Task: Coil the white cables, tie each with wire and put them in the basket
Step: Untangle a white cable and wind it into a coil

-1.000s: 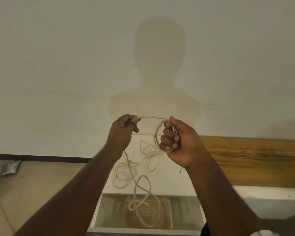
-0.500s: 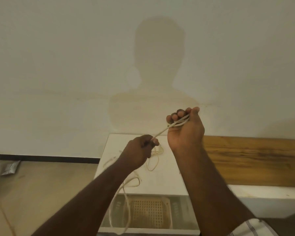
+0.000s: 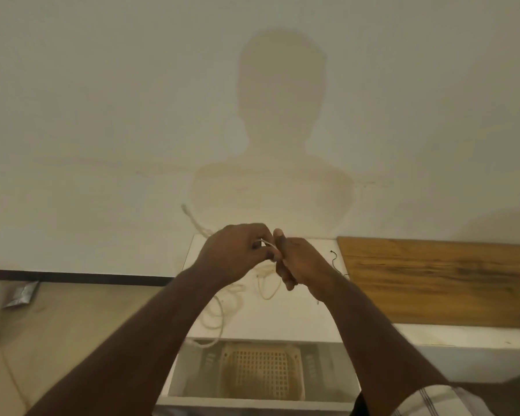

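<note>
The white cable (image 3: pixel 222 307) is thin and cream-toned, lying in loose, untidy loops on the white desk (image 3: pixel 300 313) below the hands, with one strand trailing over the desk's near edge just above the basket (image 3: pixel 260 375) and another end rising to the left against the wall (image 3: pixel 102 115). A short stretch of it runs taut between the two hands, which are held close together above the desk. The left hand (image 3: pixel 237 253) has its fingers curled, pinching the cable near the knuckles. The right hand (image 3: pixel 300 262) has its thumb raised and its fingers folded downward around the cable; how many loops it holds cannot be told. A thin dark wire (image 3: pixel 335 261) lies on the desk just right of the right hand, beside a wooden board (image 3: pixel 448 283). The lattice-bottomed basket sits in an open compartment beneath the desk.
</note>
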